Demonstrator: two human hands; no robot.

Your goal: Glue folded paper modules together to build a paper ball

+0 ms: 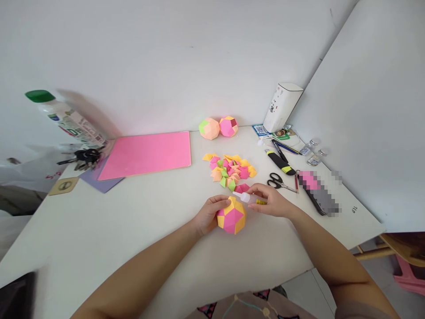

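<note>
My left hand [210, 215] grips a folded paper ball [231, 218] with pink and yellow-orange faces, near the front of the table. Its thumb lies over the ball's upper left side. In my right hand [272, 201] is a small glue bottle [248, 198] with a clear nozzle, tilted so that the nozzle points left, just above the ball's top. Whether the tip touches the paper I cannot tell. Just beyond both hands lies a loose pile of folded paper pieces [229, 169] in pink, green, orange and peach.
Two finished-looking paper balls [209, 128] stand against the wall. Pink paper sheets [149, 155] lie at left, near keys [86, 156] and a white bottle [71, 117] with a green cap. On the right are scissors [280, 183], a utility knife [280, 162] and a white box [282, 106].
</note>
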